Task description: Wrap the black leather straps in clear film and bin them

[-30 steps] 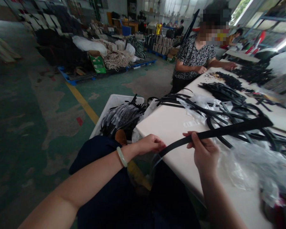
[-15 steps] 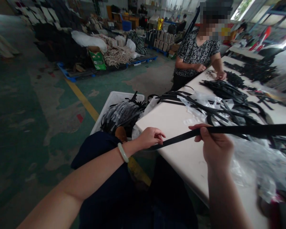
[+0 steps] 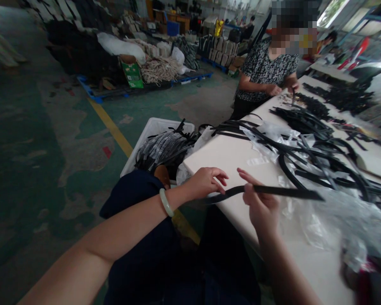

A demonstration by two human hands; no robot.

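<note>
A long black strap (image 3: 285, 191) runs across in front of me over the corner of the white table. My right hand (image 3: 263, 205) pinches it between thumb and fingers, with the index finger stretched out. The strap's right end hangs free past that hand, above the plastic. To the left, my left hand (image 3: 206, 184), with a pale green bangle on its wrist, holds the other stretch of the strap low at curled fingertips. That left end disappears beneath the hand beyond the table edge.
On the white table (image 3: 209, 159) lie more black straps (image 3: 273, 144) and clear plastic bags (image 3: 333, 216). A white bin (image 3: 146, 135) of bundled straps stands left of the table corner. Across the table a co-worker (image 3: 266, 72) handles small pieces. Loaded blue pallets (image 3: 98, 98) stand behind.
My right hand has moved left and down, closer to my left hand. The strap's far end, earlier out of view at the right, now shows. The co-worker's hands have come closer together.
</note>
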